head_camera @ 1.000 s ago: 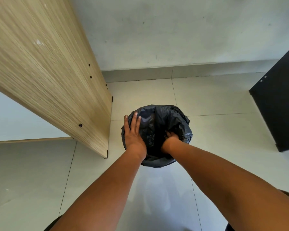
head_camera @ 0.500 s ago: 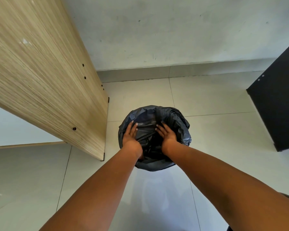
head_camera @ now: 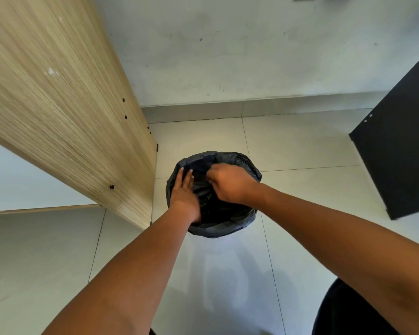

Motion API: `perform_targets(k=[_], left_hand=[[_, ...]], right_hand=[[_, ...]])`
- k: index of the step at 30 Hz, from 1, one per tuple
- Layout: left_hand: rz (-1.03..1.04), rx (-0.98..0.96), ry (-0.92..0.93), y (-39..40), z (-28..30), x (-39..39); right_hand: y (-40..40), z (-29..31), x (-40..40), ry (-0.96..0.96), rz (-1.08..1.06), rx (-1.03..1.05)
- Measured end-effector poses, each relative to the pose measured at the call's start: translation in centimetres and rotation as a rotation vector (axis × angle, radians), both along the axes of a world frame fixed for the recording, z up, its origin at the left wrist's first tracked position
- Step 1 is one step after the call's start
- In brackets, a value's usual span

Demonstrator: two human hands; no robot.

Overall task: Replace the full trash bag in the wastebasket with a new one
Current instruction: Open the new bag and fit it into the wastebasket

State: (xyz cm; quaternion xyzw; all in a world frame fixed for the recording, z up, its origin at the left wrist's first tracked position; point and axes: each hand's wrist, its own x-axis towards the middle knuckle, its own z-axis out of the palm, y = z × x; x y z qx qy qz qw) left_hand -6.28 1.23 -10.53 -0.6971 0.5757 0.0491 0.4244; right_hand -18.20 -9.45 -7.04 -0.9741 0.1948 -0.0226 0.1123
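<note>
From the head view, a black trash bag (head_camera: 228, 228) lined a round wastebasket (head_camera: 215, 232) standing upright on the tiled floor (head_camera: 300, 146), mouth facing up, just beside a wooden panel (head_camera: 65, 112). The left hand (head_camera: 183, 191) lay flat with fingers spread inside the bag. The right hand (head_camera: 230, 183) pinched bag plastic near the far rim. No writing showed.

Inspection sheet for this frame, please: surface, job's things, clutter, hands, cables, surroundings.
Surface: pale tiled floor, bare around the bin.
Job's things: wastebasket lined with a black trash bag, folded over the rim; contents hidden.
Clutter: nothing seen.
Hands: left hand flat, fingers extended on the bag's left side; right hand curled, grip pinching bag plastic at the opening.
Cables: nothing seen.
Surroundings: wooden panel left, black panel right, scuffed wall behind.
</note>
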Motion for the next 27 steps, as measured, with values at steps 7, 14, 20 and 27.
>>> perform_targets(k=[7,14,20,27], left_hand=[[0.041,-0.671,0.26,2.2,4.7,1.1],[0.744,-0.87,0.456,3.6,5.3,2.7],[1.029,-0.96,0.66,2.5,5.3,4.4],[1.182,-0.889,0.696,1.4,5.4,7.4]], right_hand=[[-1.2,2.8,-3.8,0.087,-0.735,0.056],[-1.4,3.3,-4.8,0.207,-0.966,0.796],[-1.3,1.4,-3.4,-0.057,-1.111,0.935],[-1.1,-0.2,-2.2,-0.242,-1.174,1.113]])
